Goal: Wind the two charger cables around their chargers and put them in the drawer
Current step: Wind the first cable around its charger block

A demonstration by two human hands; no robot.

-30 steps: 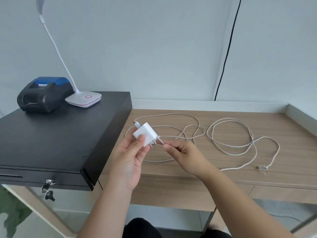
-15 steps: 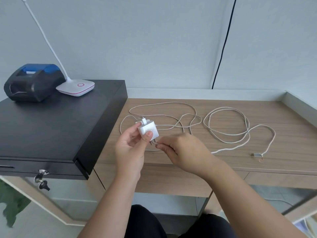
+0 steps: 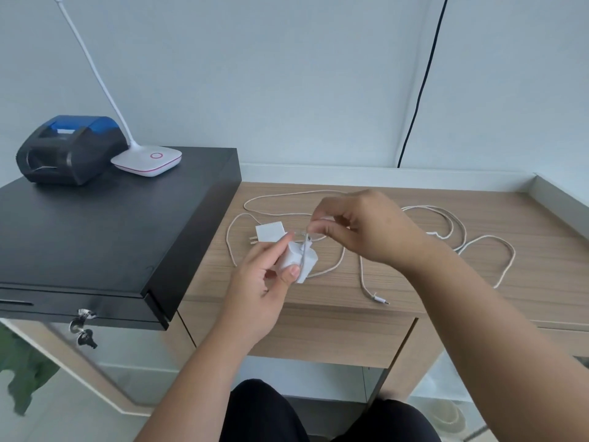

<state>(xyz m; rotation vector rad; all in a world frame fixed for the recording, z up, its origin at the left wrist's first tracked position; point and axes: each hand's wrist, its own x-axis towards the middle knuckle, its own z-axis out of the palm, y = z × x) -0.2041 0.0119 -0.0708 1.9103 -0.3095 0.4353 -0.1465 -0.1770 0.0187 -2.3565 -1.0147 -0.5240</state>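
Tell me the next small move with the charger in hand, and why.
Probably bring the right hand down behind the held charger to lay another turn. The left hand grips that charger, only one strand of cable crosses its face, and most of the cable lies loose on the desk.

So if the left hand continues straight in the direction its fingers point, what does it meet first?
Probably the second white square charger lying on the wooden desk, just beyond the left hand; depth is unclear.

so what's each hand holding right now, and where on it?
Left hand holds a white charger by its sides, between thumb and fingers. Right hand pinches its cable just above the charger. The second charger lies untouched on the desk.
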